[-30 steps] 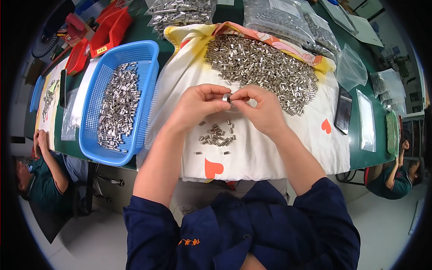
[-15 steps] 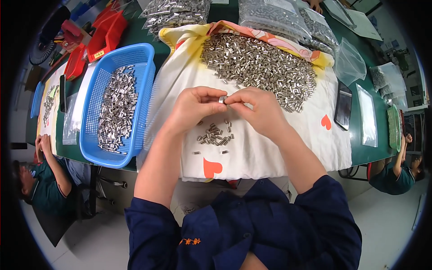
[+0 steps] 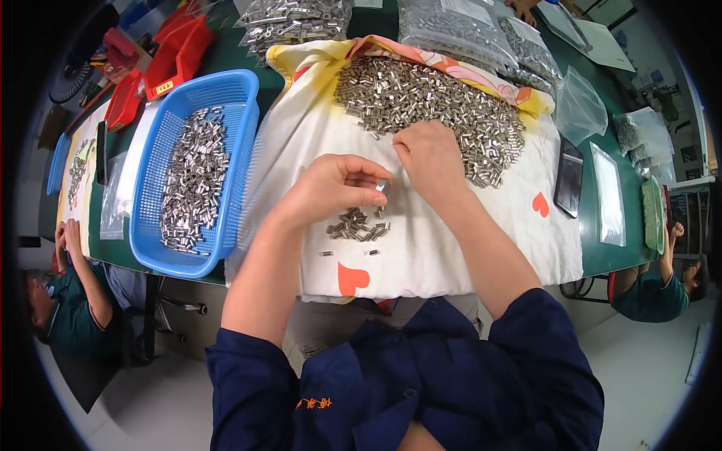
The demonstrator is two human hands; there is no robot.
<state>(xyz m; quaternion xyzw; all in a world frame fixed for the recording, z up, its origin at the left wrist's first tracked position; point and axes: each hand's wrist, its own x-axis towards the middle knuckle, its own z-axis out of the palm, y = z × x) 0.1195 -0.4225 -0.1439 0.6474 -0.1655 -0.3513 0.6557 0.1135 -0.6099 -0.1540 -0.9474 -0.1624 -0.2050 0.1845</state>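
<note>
Pinching a small metal tube (image 3: 380, 186) between thumb and fingertips, the left hand (image 3: 335, 188) hovers just above a little cluster of tubes (image 3: 358, 225) lying on the white cloth (image 3: 451, 240) with red hearts. The right hand (image 3: 430, 156) rests beside it, fingers curled down at the near edge of the big heap of tubes (image 3: 429, 113) — whether it has caught any piece I cannot tell, since the fingertips are hidden. A few stray tubes lie apart on the cloth below the cluster. Left of the cloth sits a blue basket (image 3: 239, 113) — it holds more tubes — on the green table (image 3: 602, 255). A dark phone (image 3: 568, 177) lies at the cloth's right edge.
</note>
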